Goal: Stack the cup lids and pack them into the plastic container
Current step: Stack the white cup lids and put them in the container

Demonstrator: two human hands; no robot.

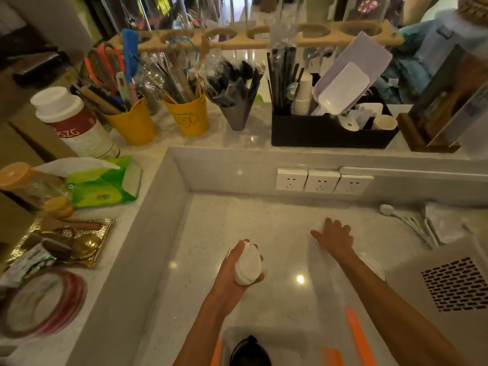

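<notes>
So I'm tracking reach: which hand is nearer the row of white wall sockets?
Right. The right hand lies just below the sockets; the left hand, holding stacked white lids, sits lower and further left.

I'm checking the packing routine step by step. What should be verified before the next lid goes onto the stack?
1. Stack of lids held in left hand: ok.
2. Right hand on a loose lid on the counter: ok; grip cannot tell.
3. Another lid waiting beside the right forearm: ok.
4. Plastic container open, orange latches out: ok.
5. Room in container: cannot tell; dark object sits inside.
</notes>
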